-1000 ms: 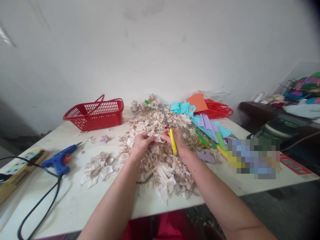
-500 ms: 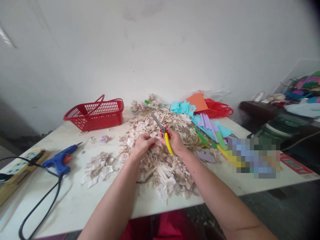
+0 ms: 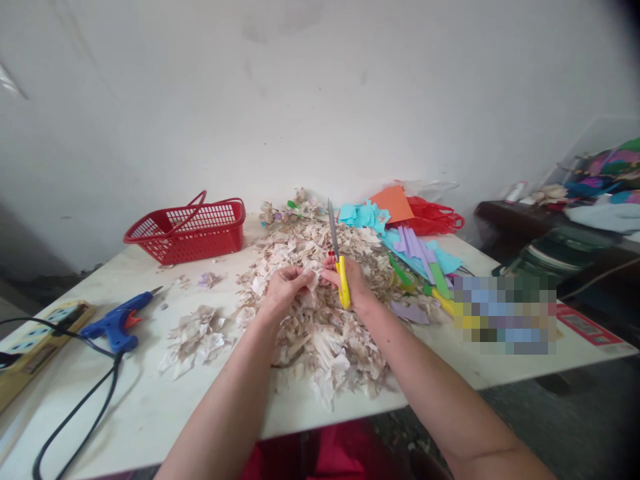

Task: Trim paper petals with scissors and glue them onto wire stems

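Over a heap of pale, brown-edged paper scraps, my two hands are close together. My left hand is closed, pinching a small whitish paper piece between thumb and fingers. My right hand holds yellow-handled scissors against the palm, blades pointing up and away toward the wall. Its thumb and fingertips also reach the edge of the same paper piece. A smaller clump of paper scraps lies to the left of the heap.
At the left lie a blue glue gun with a black cord and a power strip. A red basket stands behind them. Blue crepe paper, orange paper and a red plastic bag are at the back right.
The scissors have swung in my right hand from pointing up-left to nearly straight up. Both hands stay almost in place around the paper piece.
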A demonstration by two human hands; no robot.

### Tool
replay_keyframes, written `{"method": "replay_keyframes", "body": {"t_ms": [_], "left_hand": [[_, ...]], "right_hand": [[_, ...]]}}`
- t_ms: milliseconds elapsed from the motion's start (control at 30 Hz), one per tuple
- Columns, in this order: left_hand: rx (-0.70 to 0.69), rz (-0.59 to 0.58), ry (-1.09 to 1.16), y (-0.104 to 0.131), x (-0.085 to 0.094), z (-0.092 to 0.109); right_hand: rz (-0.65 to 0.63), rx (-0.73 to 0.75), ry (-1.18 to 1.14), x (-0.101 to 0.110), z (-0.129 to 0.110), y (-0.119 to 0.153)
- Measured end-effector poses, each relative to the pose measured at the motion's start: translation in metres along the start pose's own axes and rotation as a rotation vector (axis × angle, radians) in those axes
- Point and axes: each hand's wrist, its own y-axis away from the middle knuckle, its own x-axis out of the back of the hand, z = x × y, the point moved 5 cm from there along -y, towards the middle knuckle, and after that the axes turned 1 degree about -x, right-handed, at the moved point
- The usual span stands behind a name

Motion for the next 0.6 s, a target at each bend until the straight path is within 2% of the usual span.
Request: {"method": "replay_keyframes", "body": {"t_ms": [200, 400, 600], "left_hand": [[-0.013, 0.013, 0.003, 0.0, 0.002, 0.001], [-0.008, 0.007, -0.069, 0.0, 0.0, 0.001], [-0.01, -0.001, -0.088, 0.002, -0.002, 0.005]], "right_hand": [[-0.071, 0.055, 0.028, -0.001, 0.0, 0.002], [-0.005, 0.109, -0.005, -0.002, -0.008, 0.004], [0.033, 0.027, -0.067, -0.001, -0.011, 0.004]]}}
